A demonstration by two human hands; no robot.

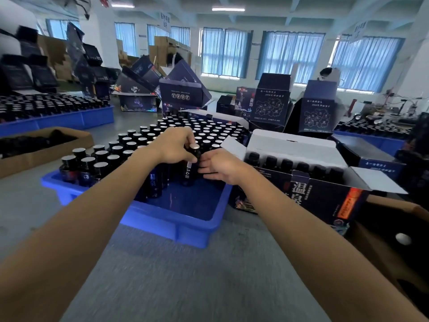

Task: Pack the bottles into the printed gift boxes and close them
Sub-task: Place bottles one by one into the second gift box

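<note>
A blue plastic tray [185, 219] on the grey table holds several dark bottles with silver caps [130, 145]. My left hand [173, 146] grips the top of one dark bottle [191, 167] that stands at the near edge of the group. My right hand [219, 167] is beside that bottle, its curled fingers touching the bottle's side. To the right stands an open printed gift box [308, 196] with white flaps up and a row of bottles inside.
Several empty printed boxes [183, 92] stand open behind the tray. More blue trays of bottles [53, 108] sit far left and far right. A brown carton [34, 147] lies at left, another at the right edge [394, 240]. A person works at the back right.
</note>
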